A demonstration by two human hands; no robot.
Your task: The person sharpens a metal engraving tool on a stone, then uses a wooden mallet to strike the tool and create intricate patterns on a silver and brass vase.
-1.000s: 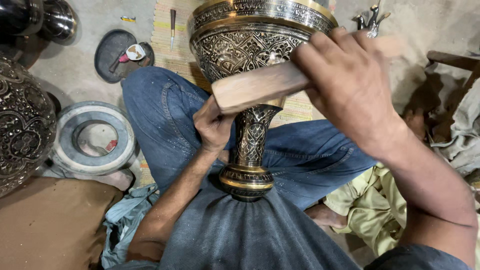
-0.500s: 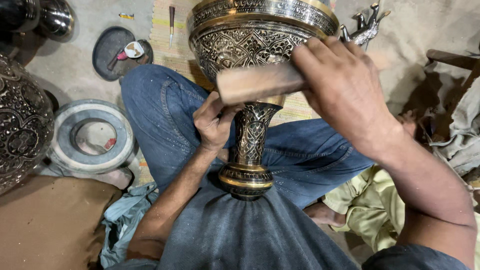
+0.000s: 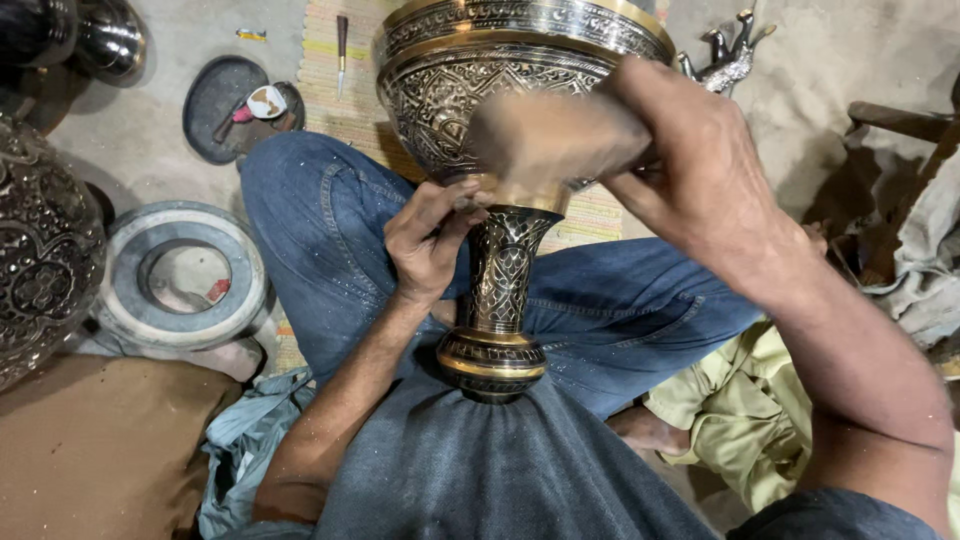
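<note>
1. Grey dusty floor [image 3: 150, 130] all round, with a striped woven mat [image 3: 345, 100] under the seated legs; blue jeans [image 3: 310, 230] crossed, dark shirt at the bottom edge.
2. Large engraved brass goblet-shaped vase [image 3: 500, 270], foot resting in the lap, bowl tilted away, stem upright between the knees.
3. Big dark engraved vessel [image 3: 35, 270] at far left, just beside a grey stone ring [image 3: 130, 310]; brown cloth below it; yellow-green fabric [image 3: 720, 420] at the right.
4. Right hand [image 3: 700, 170] closed round a pale wooden block [image 3: 550, 135], blurred, hard by the bowl's side.
5. Left hand [image 3: 430, 240] with fingers curled at the top of the stem, under the bowl; probably pinching a small tool, though cannot tell.
6. Small bits: dark round dish [image 3: 225, 105] with oddments, thin chisel [image 3: 342, 35] on the mat, metal animal figure [image 3: 725, 55] at top right.
7. Judged risks: off-line blow with the block landing on left-hand knuckles, being so near; vase slipping off the lap, held only at the stem; dent in the engraved bowl from too hard a strike.
</note>
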